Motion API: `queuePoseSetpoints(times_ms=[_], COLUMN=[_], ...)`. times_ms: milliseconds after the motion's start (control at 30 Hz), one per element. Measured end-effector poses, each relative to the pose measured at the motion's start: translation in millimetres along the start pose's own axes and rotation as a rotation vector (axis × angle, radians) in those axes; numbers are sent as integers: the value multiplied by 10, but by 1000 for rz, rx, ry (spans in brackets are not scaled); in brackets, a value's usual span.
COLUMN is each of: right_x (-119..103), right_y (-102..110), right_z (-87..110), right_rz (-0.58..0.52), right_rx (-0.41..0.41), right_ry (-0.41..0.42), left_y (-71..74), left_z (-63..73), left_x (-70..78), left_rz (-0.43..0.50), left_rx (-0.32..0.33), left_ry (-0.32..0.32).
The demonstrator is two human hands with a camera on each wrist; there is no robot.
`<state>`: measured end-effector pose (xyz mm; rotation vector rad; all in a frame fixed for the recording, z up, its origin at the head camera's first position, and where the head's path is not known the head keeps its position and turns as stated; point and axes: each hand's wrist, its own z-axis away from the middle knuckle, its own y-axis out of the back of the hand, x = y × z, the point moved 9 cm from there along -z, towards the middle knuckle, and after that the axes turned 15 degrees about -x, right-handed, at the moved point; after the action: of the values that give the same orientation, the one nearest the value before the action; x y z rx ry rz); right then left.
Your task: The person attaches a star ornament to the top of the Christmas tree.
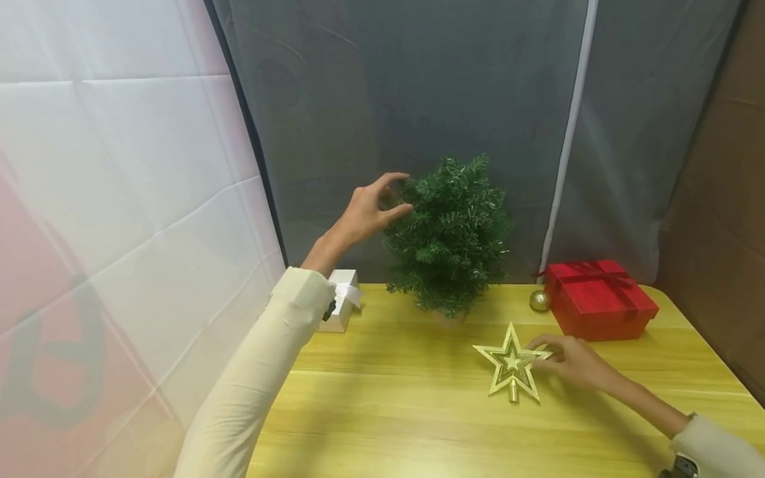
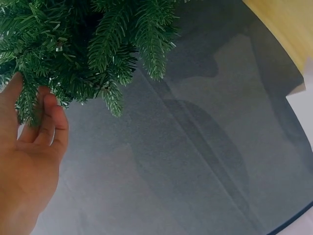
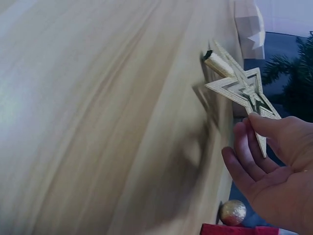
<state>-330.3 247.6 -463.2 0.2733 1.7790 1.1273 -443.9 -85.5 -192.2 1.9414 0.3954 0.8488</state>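
Observation:
A small green artificial Christmas tree [image 1: 451,232] stands upright on the wooden table. At its upper left side is my left hand [image 1: 376,206], thumb and index finger spread apart. From the left wrist, a branch tip [image 2: 29,100] shows between the thumb and the curved fingers. My right hand [image 1: 574,362] pinches one point of a gold star tree topper [image 1: 512,363] between thumb and fingers, in front of the tree. In the right wrist view, the star [image 3: 247,90] is tilted above the tabletop, its short tube [image 3: 218,63] pointing away from the hand.
A red gift box [image 1: 600,299] with a dark red ribbon sits at the back right, a gold ball [image 1: 540,301] beside it. Left of the tree is a white box [image 1: 340,309] with a white ribbon, partly behind my left sleeve. A grey curtain [image 1: 335,133] hangs behind the table [image 1: 382,398].

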Motion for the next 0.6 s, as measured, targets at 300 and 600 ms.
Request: queuePoseSetpoints(times_ms=[300,600], right_x=[-21,-155], right_y=[293,685], right_z=[22,84], right_rz=[-3,9], right_rx=[-2,29], right_ry=[-78,-54], left_y=[13,10], left_z=[6,16], left_x=[-14,-26], left_rz=[16,14], left_rx=[15,27], left_ry=[1,6])
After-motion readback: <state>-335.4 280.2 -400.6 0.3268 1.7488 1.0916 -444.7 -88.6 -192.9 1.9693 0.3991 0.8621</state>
